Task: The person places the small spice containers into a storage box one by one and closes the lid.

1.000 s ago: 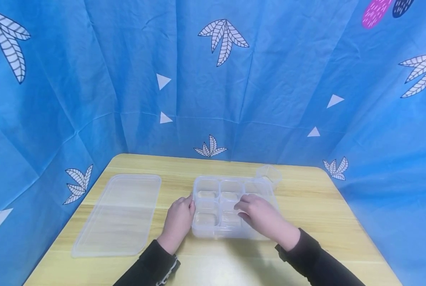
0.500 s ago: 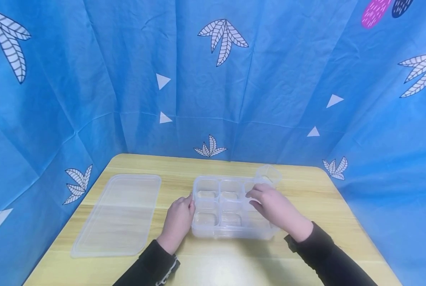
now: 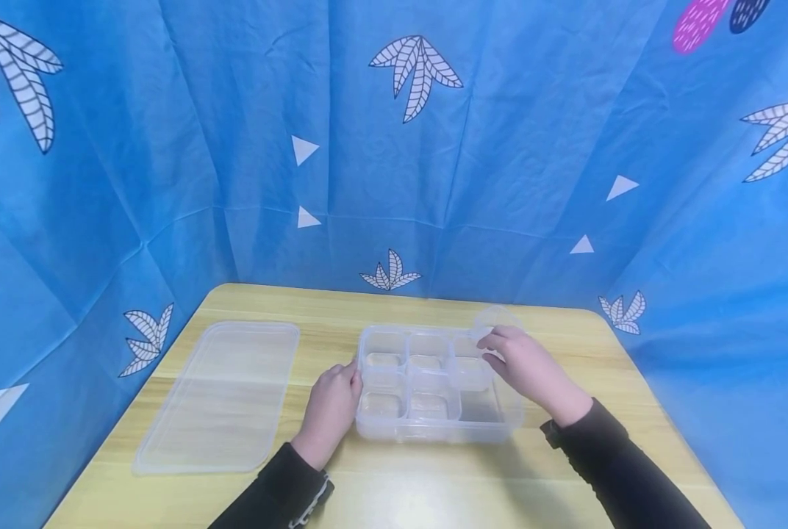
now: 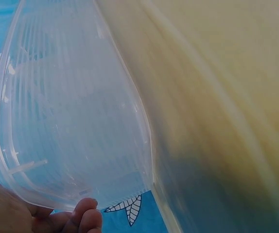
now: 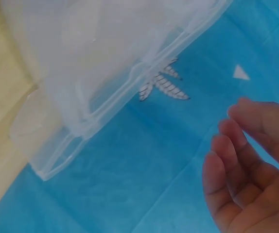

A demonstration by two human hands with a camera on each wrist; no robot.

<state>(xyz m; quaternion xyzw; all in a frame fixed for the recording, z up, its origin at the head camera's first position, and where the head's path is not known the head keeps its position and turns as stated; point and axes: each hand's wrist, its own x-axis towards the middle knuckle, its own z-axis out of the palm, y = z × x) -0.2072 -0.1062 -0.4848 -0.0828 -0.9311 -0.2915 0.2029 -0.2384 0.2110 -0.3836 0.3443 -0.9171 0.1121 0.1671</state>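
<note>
A clear plastic divided box (image 3: 427, 430) sits on the table, its inside split into several cells. Five fingers are not all visible on my left hand (image 3: 331, 404), which holds the box's left side at the rim; the left wrist view shows curled fingertips (image 4: 86, 208) at the box wall. Above the back right corner of the box is my right hand (image 3: 526, 367), fingers loosely bent. In the right wrist view a gap separates its fingertips (image 5: 215, 170) from the box, and nothing lies between fingers and thumb. A small clear container (image 3: 498, 316) stands behind that corner, partly covered by the hand.
A flat translucent lid (image 3: 218, 397) lies on the left part of the wooden table (image 3: 328, 308). Blue patterned cloth (image 3: 394, 147) hangs behind the table and along both sides.
My right hand has moved right and slightly back, from over the middle cells to the back right corner, uncovering the right-hand cells. My left hand stays at the box's left side.
</note>
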